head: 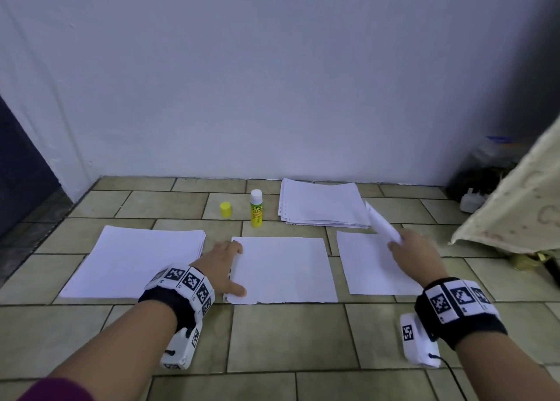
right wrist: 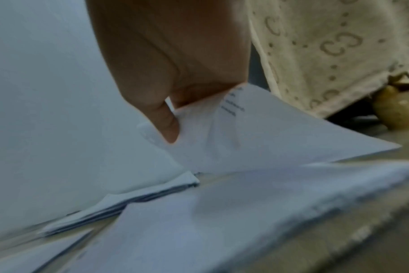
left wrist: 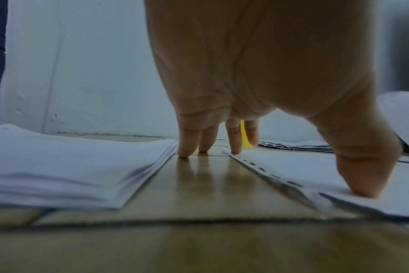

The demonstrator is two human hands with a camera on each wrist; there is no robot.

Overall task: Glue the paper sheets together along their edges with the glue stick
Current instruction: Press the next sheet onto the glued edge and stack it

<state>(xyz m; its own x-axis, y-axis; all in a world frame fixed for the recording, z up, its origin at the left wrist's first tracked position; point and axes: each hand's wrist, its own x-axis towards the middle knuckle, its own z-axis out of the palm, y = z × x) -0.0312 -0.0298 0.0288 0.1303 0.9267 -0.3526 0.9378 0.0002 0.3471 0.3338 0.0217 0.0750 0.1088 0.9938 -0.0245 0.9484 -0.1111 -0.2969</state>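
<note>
Glue stick [head: 256, 208] stands open on the floor, its yellow cap [head: 225, 209] beside it. Left hand [head: 221, 264] presses flat on the middle sheet [head: 285, 269]. Right hand [head: 419, 256] pinches a fresh sheet [head: 382, 225] in the air. More gluing is left, I think.

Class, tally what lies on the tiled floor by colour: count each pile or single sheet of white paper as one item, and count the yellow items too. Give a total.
White paper: 5 (left pile, middle sheet, right sheet, far pile, sheet in right hand)
Yellow: 2 (glue stick, its cap)
Total: 7
</note>
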